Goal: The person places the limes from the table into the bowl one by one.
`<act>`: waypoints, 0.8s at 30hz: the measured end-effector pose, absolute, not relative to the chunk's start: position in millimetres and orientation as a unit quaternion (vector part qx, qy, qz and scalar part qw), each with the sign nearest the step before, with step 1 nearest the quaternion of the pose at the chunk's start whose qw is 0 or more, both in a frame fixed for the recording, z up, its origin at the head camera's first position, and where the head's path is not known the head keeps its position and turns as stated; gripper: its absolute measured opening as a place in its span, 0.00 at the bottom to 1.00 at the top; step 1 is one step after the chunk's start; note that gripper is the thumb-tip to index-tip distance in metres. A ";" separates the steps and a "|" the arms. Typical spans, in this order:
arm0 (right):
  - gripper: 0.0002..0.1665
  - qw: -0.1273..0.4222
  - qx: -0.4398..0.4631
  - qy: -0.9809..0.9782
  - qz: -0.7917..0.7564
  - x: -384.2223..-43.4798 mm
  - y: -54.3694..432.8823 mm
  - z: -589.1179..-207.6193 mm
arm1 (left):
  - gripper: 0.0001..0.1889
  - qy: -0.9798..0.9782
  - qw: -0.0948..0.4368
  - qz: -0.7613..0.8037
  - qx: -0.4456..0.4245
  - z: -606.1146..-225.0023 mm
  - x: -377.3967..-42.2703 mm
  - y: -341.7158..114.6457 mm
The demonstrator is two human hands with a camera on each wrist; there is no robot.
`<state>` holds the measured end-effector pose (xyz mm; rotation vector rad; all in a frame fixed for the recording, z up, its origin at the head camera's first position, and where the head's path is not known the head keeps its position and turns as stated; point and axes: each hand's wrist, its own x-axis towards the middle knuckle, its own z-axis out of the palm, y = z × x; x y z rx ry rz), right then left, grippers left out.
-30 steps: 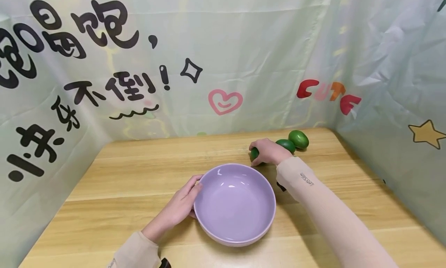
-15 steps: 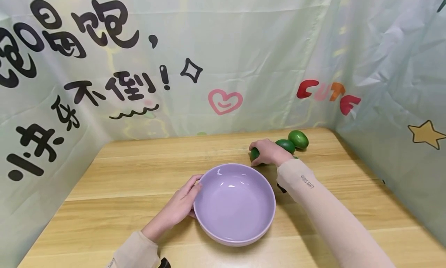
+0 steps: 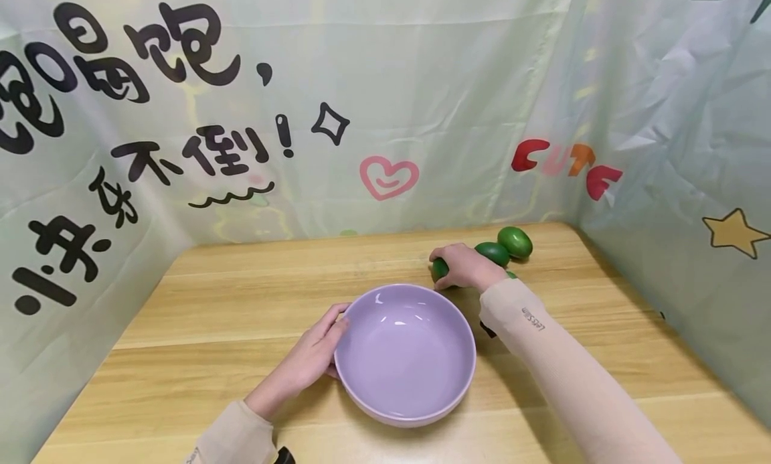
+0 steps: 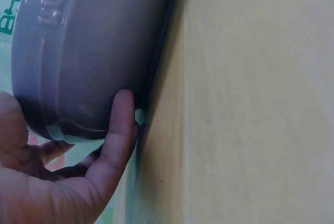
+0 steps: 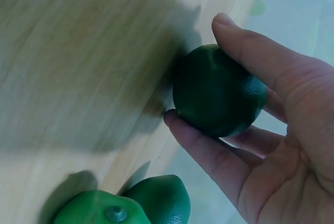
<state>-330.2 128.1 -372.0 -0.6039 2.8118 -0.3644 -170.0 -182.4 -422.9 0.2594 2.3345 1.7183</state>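
Observation:
A lilac bowl point(image 3: 406, 357) sits upright on the wooden table. My left hand point(image 3: 310, 353) holds its left side; in the left wrist view, fingers point(image 4: 122, 114) lie against the outer wall of the bowl point(image 4: 99, 51). Beyond the bowl's right rim, my right hand point(image 3: 466, 266) grips a dark green lime point(image 3: 440, 268). In the right wrist view, thumb and fingers are curved round that lime point(image 5: 216, 91), which is close to the tabletop. Whether it touches the wood is hard to tell.
Two more limes, a darker one point(image 3: 492, 253) and a lighter one point(image 3: 515, 243), lie behind my right wrist. A sliver of another lime point(image 3: 512, 274) shows beside the sleeve. Printed cloth point(image 3: 452, 116) hangs round the table's back and sides.
Almost nothing differs. Both hands, the bowl and the limes keep their places; only the head view shifts very slightly.

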 end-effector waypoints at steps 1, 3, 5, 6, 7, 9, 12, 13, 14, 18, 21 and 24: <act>0.38 0.122 -0.210 0.962 -0.124 -330.1 128.3 -371.4 | 0.22 0.797 0.115 0.586 0.089 -422.5 -169.9 -182.4; 0.38 0.127 -0.212 0.961 -0.126 -329.2 128.5 -370.6 | 0.21 0.798 0.115 0.585 0.088 -421.7 -169.5 -182.2; 0.38 0.133 -0.215 0.959 -0.125 -327.8 129.4 -369.4 | 0.21 0.800 0.114 0.583 0.088 -421.0 -169.1 -182.0; 0.38 0.137 -0.217 0.958 -0.125 -327.1 129.9 -368.9 | 0.21 0.800 0.113 0.582 0.087 -420.7 -168.9 -181.9; 0.38 0.139 -0.218 0.958 -0.126 -326.3 130.6 -368.4 | 0.21 0.801 0.112 0.581 0.087 -420.4 -168.7 -181.9; 0.38 0.141 -0.222 0.957 -0.124 -324.2 131.9 -367.3 | 0.21 0.802 0.111 0.581 0.086 -420.2 -168.5 -182.2; 0.38 0.139 -0.231 0.955 -0.123 -320.8 134.7 -365.2 | 0.21 0.801 0.112 0.581 0.087 -420.5 -168.3 -182.4; 0.38 0.138 -0.234 0.955 -0.123 -319.7 135.7 -364.4 | 0.22 0.800 0.112 0.582 0.087 -420.7 -168.3 -182.5; 0.38 0.137 -0.237 0.954 -0.123 -319.0 136.6 -364.1 | 0.22 0.799 0.113 0.584 0.087 -421.1 -168.4 -182.6; 0.39 0.131 -0.244 0.953 -0.125 -316.1 139.7 -362.2 | 0.22 0.796 0.115 0.588 0.085 -422.4 -168.9 -182.9; 0.40 0.128 -0.250 0.951 -0.129 -313.1 141.4 -359.5 | 0.22 0.796 0.115 0.589 0.084 -422.9 -169.1 -183.1; 0.40 0.124 -0.259 0.949 -0.132 -309.7 142.6 -356.2 | 0.22 0.796 0.115 0.588 0.084 -422.9 -169.0 -183.1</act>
